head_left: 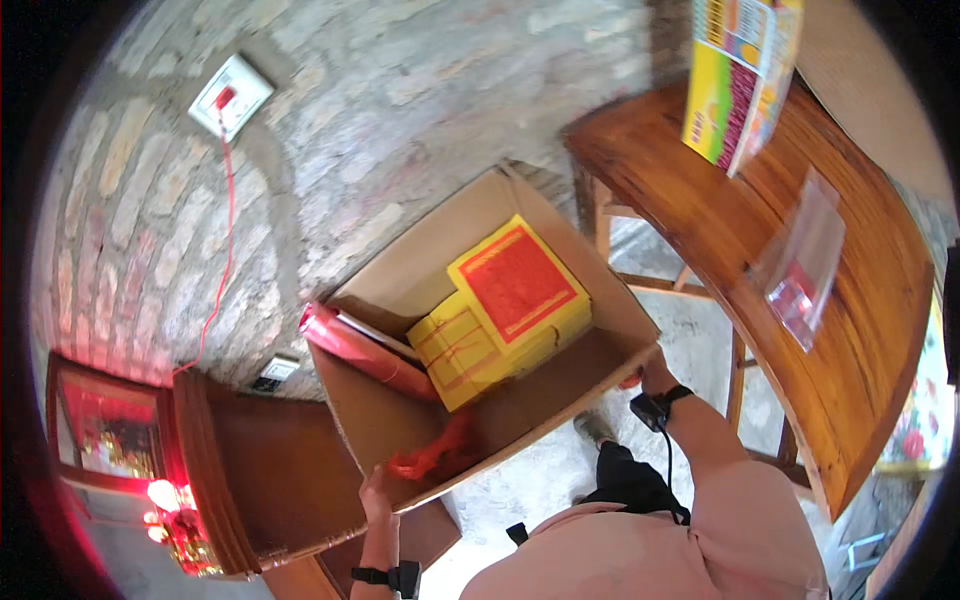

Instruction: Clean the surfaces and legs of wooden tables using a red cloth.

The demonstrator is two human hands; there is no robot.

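Note:
An open cardboard box (600, 375) is held tilted in front of me. My left hand (377, 491) grips its near left corner, with the fingers over the edge. At the near right corner my right hand (651, 371) holds the box, its fingers partly hidden by the cardboard. Inside are stacked yellow paper bundles, the upper one with a red square (517, 281), and lower tied yellow bundles (457, 349). A red roll (367, 352) leans along the left side, its end sticking out over the rim. Crumpled red material (424, 457) lies near my left hand.
A wooden table (750, 247) on the right bears a printed carton (739, 82) and a clear plastic bag (806, 270). At left stand a brown wooden cabinet (277, 465), glowing red lamps (169, 502) and a framed picture (112, 427). A red cord (229, 202) runs from a wall socket (231, 97).

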